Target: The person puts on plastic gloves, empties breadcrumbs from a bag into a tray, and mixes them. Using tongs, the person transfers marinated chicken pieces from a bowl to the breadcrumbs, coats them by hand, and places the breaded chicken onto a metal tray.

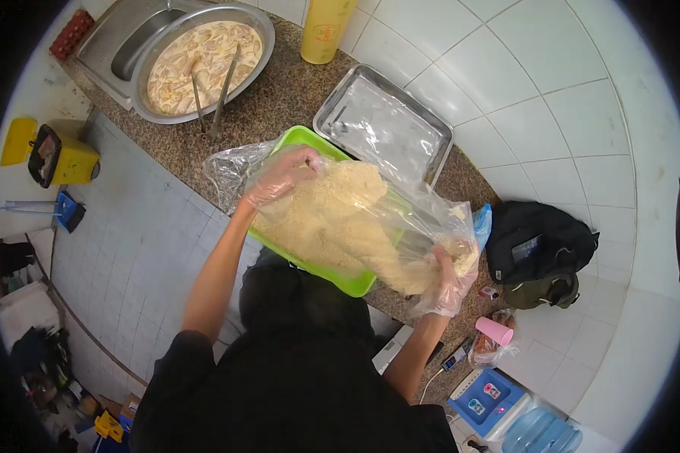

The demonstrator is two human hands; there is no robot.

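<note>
White tiles (540,45) and a speckled counter (287,90) are seen from above in the head view, curved by a wide lens. Near the counter's front edge, a green tray (355,285) is set at a slant. Pale crumbs (317,219) are heaped over it, and a clear bag (415,204) is held stretched across it; how the crumbs are shared between tray and bag cannot be told. Thin, clear plastic is seen over both hands. By the left hand (283,175), fingers curled, the bag is gripped above the green tray's left part. By the right hand (452,288), thumb uppermost, the bag's other end is gathered just past the green tray's right side.

Behind the green tray, a shallow metal tray (385,121) is placed. Left of and beyond the green tray, a wide basin (267,49) is filled with pieces in milky liquid (204,57), and what look like metal tongs (223,87) are rested in it. Right of the green tray, a backpack (536,234), a cap (544,291) and a pink cup (495,331) are seen.
</note>
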